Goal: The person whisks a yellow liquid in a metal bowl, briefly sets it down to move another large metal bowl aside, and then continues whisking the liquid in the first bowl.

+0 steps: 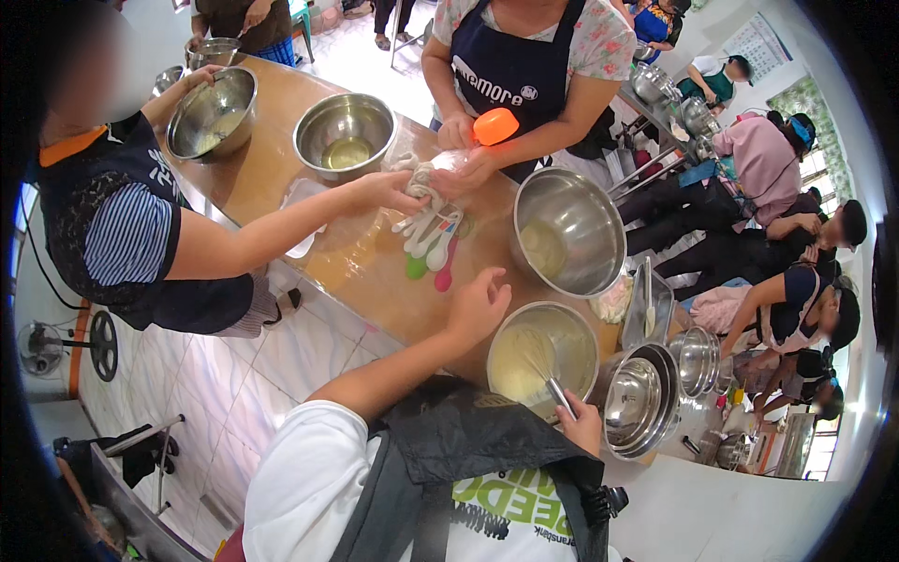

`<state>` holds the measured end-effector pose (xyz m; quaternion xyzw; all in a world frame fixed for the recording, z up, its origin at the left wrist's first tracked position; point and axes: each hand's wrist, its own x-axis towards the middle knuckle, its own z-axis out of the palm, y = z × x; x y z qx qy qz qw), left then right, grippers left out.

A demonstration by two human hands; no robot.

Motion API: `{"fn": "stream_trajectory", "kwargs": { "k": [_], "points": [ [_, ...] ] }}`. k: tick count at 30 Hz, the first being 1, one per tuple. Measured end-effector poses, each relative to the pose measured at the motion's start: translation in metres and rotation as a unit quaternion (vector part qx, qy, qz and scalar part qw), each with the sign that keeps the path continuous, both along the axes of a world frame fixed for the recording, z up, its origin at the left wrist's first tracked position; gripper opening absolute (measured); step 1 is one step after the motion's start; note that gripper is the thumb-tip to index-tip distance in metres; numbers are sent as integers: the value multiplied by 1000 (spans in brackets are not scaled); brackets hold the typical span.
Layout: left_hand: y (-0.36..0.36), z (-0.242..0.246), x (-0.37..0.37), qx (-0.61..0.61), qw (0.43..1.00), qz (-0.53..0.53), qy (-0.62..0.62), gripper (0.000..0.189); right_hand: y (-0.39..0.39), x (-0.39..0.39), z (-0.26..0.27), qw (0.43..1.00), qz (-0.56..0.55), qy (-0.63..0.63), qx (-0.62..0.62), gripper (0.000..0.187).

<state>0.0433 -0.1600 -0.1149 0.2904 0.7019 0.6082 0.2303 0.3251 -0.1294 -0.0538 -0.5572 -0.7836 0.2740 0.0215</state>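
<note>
My right hand (581, 421) grips the metal handle of a balloon whisk (537, 358). The whisk's wires rest in pale yellow batter inside a steel mixing bowl (591, 330) close to my body. My left hand (481, 305) is raised over the table to the left of that bowl, fingers loosely curled, holding nothing. Just beyond it lie white, green and pink measuring spoons (437, 253). A larger steel bowl (618, 232) with some pale liquid stands beyond the whisked one.
Opposite, a person holds an orange measuring cup (497, 126); another reaches toward a cloth (421, 181). Steel bowls (388, 140) stand farther off. At right are nested steel bowls (671, 414) and a metal tray (638, 298) holding a spatula. More people work behind.
</note>
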Motion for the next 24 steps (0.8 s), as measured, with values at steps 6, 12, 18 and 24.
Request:
{"fn": "stream_trajectory", "kwargs": {
  "k": [6,12,18,24],
  "points": [
    [1,0,4,25,1000,-10,5,34,1,8,-11,1000,-12,-1,9,39],
    [0,5,-6,27,1000,-3,16,31,-2,-1,-1,999,-39,-7,-22,40],
    [24,62,-96,104,895,153,406,29,-3,3,-5,999,-44,10,-7,38],
    [72,100,-159,-115,741,110,653,29,-2,3,-5,999,-37,-21,-1,40]
  ]
}}
